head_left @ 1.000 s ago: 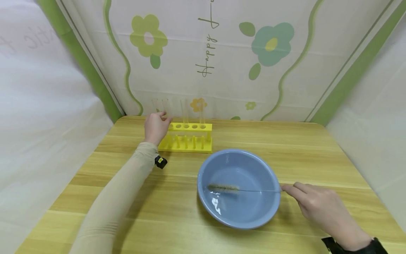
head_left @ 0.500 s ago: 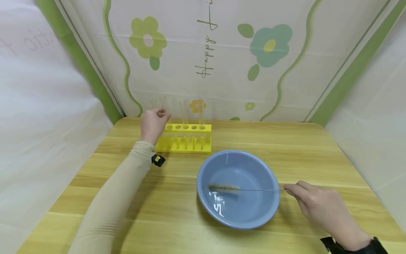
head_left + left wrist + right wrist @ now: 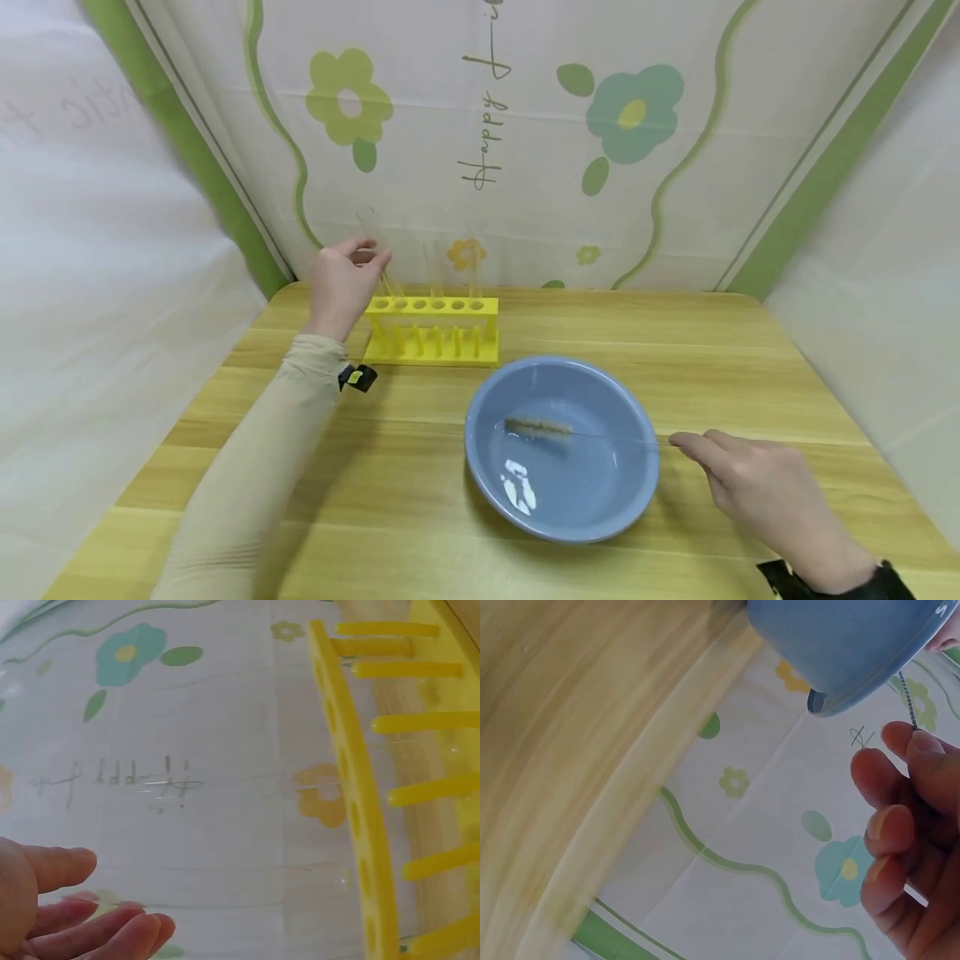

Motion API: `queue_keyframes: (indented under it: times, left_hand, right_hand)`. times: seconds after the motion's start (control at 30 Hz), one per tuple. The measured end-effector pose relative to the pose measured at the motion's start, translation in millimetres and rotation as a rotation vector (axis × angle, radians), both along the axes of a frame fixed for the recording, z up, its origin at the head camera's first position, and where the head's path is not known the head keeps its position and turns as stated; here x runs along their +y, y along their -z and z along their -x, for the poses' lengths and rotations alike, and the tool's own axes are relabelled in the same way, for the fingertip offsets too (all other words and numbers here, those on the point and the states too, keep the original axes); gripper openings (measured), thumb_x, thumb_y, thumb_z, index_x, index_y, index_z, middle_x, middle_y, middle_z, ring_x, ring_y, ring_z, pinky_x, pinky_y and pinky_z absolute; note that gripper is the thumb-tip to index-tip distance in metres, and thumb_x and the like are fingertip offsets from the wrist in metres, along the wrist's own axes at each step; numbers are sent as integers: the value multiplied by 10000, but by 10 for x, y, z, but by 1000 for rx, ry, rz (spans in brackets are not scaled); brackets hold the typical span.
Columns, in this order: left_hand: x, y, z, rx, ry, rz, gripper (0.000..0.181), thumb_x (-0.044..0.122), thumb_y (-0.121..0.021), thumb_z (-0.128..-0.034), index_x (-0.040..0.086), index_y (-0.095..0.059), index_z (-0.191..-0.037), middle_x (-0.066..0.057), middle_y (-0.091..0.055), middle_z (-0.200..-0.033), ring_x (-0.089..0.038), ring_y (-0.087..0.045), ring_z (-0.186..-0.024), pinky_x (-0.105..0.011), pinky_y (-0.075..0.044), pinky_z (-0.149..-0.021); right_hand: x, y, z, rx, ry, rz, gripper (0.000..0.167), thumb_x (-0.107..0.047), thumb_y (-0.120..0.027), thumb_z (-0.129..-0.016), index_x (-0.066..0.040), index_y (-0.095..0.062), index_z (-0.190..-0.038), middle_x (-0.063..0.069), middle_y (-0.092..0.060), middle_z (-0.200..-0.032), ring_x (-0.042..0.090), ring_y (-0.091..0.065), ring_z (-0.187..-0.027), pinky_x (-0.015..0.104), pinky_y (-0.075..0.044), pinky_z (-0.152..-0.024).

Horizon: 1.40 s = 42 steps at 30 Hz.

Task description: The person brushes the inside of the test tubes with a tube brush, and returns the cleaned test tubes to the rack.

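Observation:
My left hand (image 3: pixel 341 279) pinches a clear glass test tube (image 3: pixel 367 220) between thumb and fingers, above the left end of the yellow test tube rack (image 3: pixel 431 362). In the left wrist view its faint rounded end shows beside the rack's top bar (image 3: pixel 352 787). More clear test tubes (image 3: pixel 435 271) stand in the rack. At the right, my right hand (image 3: pixel 765 487) pinches the thin wire handle (image 3: pixel 908 697) of a test tube brush. The bristle head (image 3: pixel 538 428) is inside the blue basin (image 3: pixel 558 533), over its bottom.
The basin stands on the wooden table (image 3: pixel 405 500), in front of the rack and to its right. A white printed curtain (image 3: pixel 525 208) hangs behind the table's far edge, with white side sheets left and right.
My left hand has moved up and left, raising the pinched test tube from the rack. The brush head has shifted slightly up and right in the basin; the right hand has hardly moved.

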<state>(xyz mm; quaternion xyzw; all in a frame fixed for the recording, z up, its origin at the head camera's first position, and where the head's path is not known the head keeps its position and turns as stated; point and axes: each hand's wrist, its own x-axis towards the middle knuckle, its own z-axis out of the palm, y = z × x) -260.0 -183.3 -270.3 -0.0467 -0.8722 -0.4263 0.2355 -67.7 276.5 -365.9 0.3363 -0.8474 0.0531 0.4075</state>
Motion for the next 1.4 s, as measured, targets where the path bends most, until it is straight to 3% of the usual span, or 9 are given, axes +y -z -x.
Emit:
queue_keyframes:
  times: [0.23,0.43,0.67,0.87,1.07,1.27,1.4]
  left_hand:
    - [15,-152,-229,216,40,57,277,231,-730,-916,5,-719,-1075,-105,-734,-1007,-228,-721,-872,-331,-588,-762]
    - [67,-200,-481,335,165,116,235,175,-738,-906,-14,-689,-1036,-118,-728,-970,-229,-724,-901,-285,-583,-770]
    - [130,-133,-772,498,292,294,286,97,-807,-829,-45,-666,-1033,-158,-729,-965,-298,-727,-882,-431,-592,-772]
    - [200,-32,-992,601,404,428,308,97,-822,-804,-31,-680,-1046,-133,-732,-946,-259,-720,-841,-407,-593,-716]
    - [244,94,-1132,615,502,595,330,132,-820,-806,9,-687,-1082,-93,-711,-974,-222,-704,-800,-345,-590,-647]
    - [235,223,-1191,593,498,726,345,175,-851,-777,52,-706,-1065,-64,-665,-937,-232,-679,-805,-328,-577,-573]
    - [227,281,-1198,591,490,788,357,172,-857,-768,68,-710,-1076,-51,-652,-925,-232,-655,-788,-295,-546,-504]
  right_hand:
    - [9,-3,7,3,17,-80,455,-120,-270,-1009,-84,-714,-913,-103,-380,-587,-20,-113,-504,125,-107,-388]
    - [59,48,-6,-36,26,-143,514,-68,-172,-931,-71,-685,-964,-82,-377,-594,7,-113,-503,129,-92,-413]
    - [27,22,-52,-49,29,-132,475,-51,-166,-901,-30,-640,-903,-47,-480,-638,46,-273,-453,180,-205,-339]
    - [-9,-14,-98,-67,46,-126,494,-38,-130,-842,-34,-619,-916,-100,-337,-601,8,-109,-538,130,-106,-420]
    - [-20,20,-105,-32,77,-28,432,-80,-212,-879,-112,-643,-875,-80,-594,-617,5,-228,-390,178,-157,-320]
    - [20,42,-122,-92,124,24,439,-208,-250,-1011,-174,-663,-868,-96,-688,-709,24,-378,-354,197,-188,-302]
    - [32,37,-147,-168,139,49,519,-355,-225,-1090,-189,-674,-889,-71,-729,-782,108,-586,-455,211,-279,-315]
